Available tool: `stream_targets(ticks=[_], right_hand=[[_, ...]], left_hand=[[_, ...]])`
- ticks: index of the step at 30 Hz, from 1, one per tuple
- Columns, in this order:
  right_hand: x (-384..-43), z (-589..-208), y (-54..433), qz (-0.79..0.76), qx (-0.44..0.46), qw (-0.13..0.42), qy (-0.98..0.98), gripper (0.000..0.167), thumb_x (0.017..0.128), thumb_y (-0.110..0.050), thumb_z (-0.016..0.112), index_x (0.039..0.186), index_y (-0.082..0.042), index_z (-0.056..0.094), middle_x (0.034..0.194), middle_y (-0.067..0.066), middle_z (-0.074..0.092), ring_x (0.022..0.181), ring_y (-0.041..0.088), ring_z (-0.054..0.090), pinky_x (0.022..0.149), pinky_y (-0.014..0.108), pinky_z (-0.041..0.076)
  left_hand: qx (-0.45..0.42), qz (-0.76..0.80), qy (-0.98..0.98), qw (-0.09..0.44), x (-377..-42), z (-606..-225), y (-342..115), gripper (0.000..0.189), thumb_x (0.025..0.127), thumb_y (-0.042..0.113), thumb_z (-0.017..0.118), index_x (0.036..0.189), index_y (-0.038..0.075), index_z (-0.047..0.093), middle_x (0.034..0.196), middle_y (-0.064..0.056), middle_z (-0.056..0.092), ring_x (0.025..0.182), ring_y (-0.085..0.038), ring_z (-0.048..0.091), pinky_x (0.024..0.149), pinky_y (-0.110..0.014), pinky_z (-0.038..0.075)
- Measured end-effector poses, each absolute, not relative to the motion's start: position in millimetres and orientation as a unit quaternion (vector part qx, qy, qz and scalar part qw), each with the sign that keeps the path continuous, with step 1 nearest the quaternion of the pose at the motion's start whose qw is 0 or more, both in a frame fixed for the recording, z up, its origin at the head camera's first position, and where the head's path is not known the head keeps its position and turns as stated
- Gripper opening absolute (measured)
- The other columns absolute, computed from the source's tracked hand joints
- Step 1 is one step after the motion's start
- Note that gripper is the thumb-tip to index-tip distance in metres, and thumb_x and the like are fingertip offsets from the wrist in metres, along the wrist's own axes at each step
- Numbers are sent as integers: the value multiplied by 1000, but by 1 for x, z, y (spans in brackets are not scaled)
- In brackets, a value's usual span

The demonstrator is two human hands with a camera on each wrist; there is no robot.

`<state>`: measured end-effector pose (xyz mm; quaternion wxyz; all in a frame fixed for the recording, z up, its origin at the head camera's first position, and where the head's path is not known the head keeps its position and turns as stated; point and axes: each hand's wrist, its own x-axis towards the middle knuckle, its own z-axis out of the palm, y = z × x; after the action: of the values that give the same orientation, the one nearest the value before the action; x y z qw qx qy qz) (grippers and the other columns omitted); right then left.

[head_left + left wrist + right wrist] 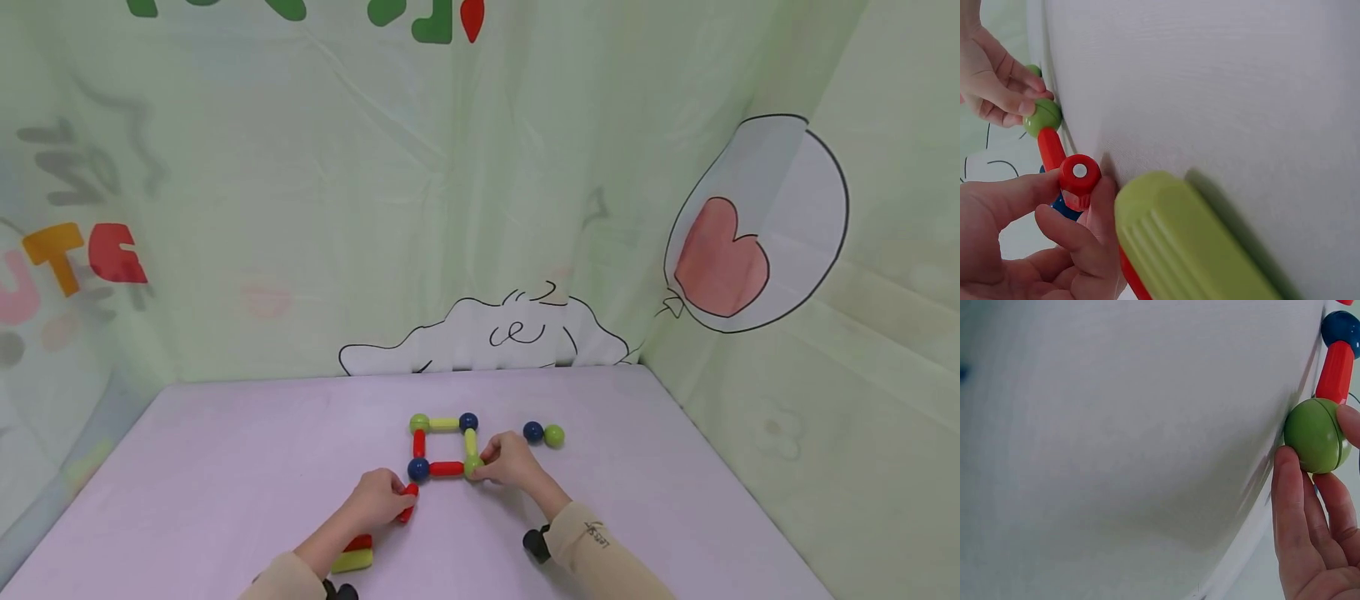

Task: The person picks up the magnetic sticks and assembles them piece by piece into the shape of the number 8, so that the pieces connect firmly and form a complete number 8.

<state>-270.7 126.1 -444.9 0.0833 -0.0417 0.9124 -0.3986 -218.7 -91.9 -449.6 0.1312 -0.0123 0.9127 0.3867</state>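
Observation:
Four-sided frame of magnetic rods and balls lies on the table: red rods point(447, 469) form its near and left sides, yellow-green rods point(444, 424) the far and right ones. My right hand point(513, 461) pinches the green ball point(1311, 434) at its near right corner, thumb on one side and fingers on the other. Between the thumb and fingers of my left hand point(375, 498) is a loose red rod point(1080, 178), its pale round end showing in the left wrist view. That rod's far tip is close to the blue ball point(418, 470) at the near left corner.
Beside the left forearm lie a spare yellow-green rod point(352, 560) and a red rod point(360, 542). A blue ball point(533, 432) and a green ball point(554, 436) sit together right of the frame. Printed curtains point(300, 208) stand behind the lilac table point(225, 450).

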Motion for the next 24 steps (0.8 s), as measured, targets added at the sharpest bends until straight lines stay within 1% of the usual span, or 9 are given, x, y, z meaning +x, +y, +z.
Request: stream_targets(ticks=[6,15,24], right_hand=[[-270,-445,126,-396,-41,82,914,25,66,-9,81,78,-3,59,70,4,56,62,15,50,56,25,47],[-272,-444,123,-396,-47,90,912,26,66,-9,81,79,-3,59,71,4,56,62,15,51,57,25,47],[-275,-446,125,-386,-43,87,917,26,66,-11,81,78,-4,60,72,4,57,63,15,51,57,25,47]], left_hand=[[-27,399,907,133,-220,-451,-88,21,81,18,68,83,2,54,69,-5,52,62,-15,49,57,-24,41],[-55,415,898,137,-221,-448,-89,23,81,19,68,85,2,53,70,-6,53,62,-15,51,57,-23,41],[-51,436,887,142,-222,-450,-86,22,82,19,68,86,2,54,70,-6,54,60,-14,53,58,-23,42]])
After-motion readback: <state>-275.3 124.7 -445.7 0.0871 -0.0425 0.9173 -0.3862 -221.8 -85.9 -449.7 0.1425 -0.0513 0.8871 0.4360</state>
